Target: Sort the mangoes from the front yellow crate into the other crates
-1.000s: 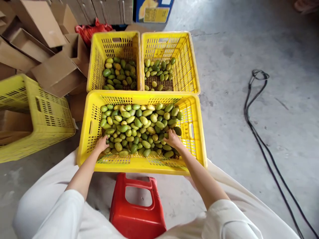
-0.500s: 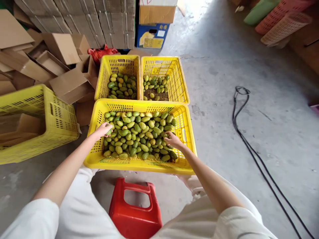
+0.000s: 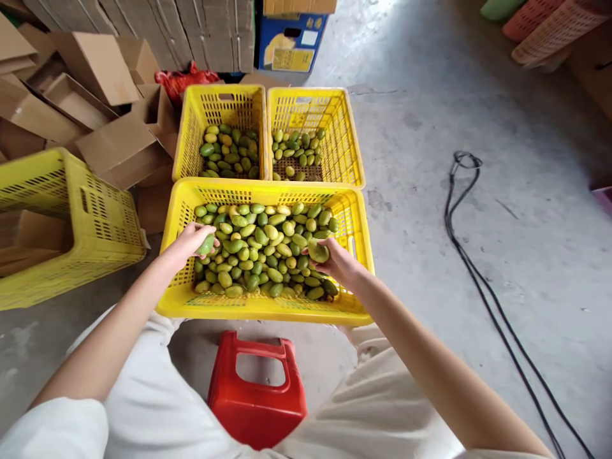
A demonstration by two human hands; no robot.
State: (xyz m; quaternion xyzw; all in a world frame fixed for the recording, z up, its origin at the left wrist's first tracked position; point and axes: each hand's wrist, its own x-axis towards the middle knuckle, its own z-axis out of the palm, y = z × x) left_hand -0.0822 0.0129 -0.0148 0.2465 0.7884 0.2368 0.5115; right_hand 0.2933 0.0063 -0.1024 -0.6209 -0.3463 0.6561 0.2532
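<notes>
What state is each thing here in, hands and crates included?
Left hand, closed around a green fruit
Right hand, closed around a greenish fruit
Front crate, open, well stocked with fruit
Rear left crate, open, partly filled
Rear right crate, open, partly filled, some bottom showing
Side crate, holding cardboard
Cardboard boxes, several open, heaped
Black cable, looped at one end

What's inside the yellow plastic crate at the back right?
Small green and yellowish oval fruits over a dark slatted bottom; its near end is hidden behind the front crate's rim.
</notes>
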